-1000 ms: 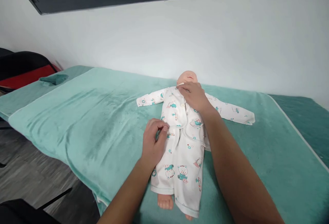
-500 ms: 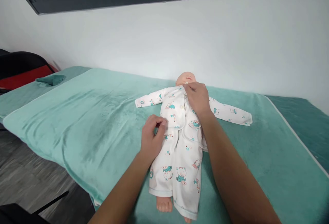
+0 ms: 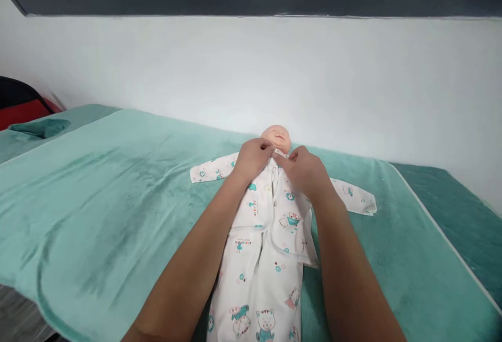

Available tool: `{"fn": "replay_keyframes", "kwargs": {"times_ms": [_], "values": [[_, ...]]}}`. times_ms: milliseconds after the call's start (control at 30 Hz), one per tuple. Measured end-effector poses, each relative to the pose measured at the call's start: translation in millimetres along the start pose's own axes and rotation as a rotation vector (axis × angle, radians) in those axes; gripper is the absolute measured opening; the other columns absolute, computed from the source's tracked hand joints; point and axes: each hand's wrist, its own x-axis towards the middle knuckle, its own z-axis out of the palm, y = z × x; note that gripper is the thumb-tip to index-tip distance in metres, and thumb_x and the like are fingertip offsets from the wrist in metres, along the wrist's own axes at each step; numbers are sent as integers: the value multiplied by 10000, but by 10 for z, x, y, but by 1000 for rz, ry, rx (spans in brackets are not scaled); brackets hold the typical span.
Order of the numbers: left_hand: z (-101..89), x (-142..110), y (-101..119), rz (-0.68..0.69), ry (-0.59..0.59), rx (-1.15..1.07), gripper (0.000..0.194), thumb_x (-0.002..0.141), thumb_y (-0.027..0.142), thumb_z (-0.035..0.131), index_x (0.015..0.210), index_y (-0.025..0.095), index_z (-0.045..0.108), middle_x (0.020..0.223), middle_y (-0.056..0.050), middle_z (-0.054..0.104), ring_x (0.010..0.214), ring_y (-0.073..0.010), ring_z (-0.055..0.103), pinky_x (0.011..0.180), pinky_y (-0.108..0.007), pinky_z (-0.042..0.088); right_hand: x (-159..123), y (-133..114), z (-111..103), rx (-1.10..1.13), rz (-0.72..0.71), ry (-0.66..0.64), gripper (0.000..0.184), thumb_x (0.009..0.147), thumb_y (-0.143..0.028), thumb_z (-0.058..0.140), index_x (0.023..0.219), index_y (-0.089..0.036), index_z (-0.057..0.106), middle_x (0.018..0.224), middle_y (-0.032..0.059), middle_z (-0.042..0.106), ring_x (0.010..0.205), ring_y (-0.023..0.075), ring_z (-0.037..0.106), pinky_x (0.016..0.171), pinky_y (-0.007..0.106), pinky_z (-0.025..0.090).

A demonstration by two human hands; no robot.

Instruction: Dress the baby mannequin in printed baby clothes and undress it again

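Note:
A baby doll (image 3: 276,137) lies on its back on a teal blanket (image 3: 117,185), dressed in a white printed romper (image 3: 266,258) with sleeves spread to both sides. My left hand (image 3: 253,157) and my right hand (image 3: 304,171) meet at the romper's collar just below the doll's chin. Both hands have their fingers pinched on the fabric edges of the neckline. My forearms cover part of the romper's chest.
The blanket covers a bed set against a white wall. A darker green sheet (image 3: 455,201) shows at the right edge. A folded teal cloth (image 3: 35,127) lies at far left, with a red and black object (image 3: 19,107) behind it.
My left hand has moved up from the romper's waist to the collar, joining my right hand there. The view has shifted closer and lower, so the doll's feet are out of frame.

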Motion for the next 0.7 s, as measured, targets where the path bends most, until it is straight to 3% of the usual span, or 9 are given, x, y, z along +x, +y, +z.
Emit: {"fn": "replay_keyframes", "kwargs": {"times_ms": [233,367,500,567,700], "values": [[26,-55,-48,32,13,47,60,826,242,670,811,199,709,955,-45,734,828,-182,627,771,-315,462,-9,-84,52,-236,-46,-16,274,922,-324,526,691,-267,389,684,78,604,778,288,614,689,381,426],[33,-79,-78,89,53,44,53,834,204,630,811,194,677,878,-22,707,771,-160,585,743,-297,436,95,41,22,30,-64,-30,293,880,-278,530,606,-248,431,629,29,575,674,213,557,645,344,410],[56,-82,-104,113,103,-16,57,849,184,613,812,185,656,849,-18,693,802,-155,590,769,-285,441,203,45,63,392,-24,129,216,864,-342,549,689,-223,589,667,24,616,659,192,568,625,330,442],[65,-74,-128,115,109,-67,63,866,194,603,824,180,647,854,-18,697,799,-147,597,770,-281,448,229,2,119,437,-49,179,176,841,-319,566,731,-206,645,739,37,671,717,198,605,674,332,465],[63,-45,-198,95,102,-200,53,872,204,608,848,171,641,867,-19,715,804,-138,625,776,-271,471,212,-42,204,418,-94,88,157,790,-302,604,735,-186,693,796,39,720,781,204,627,746,333,476]]}}
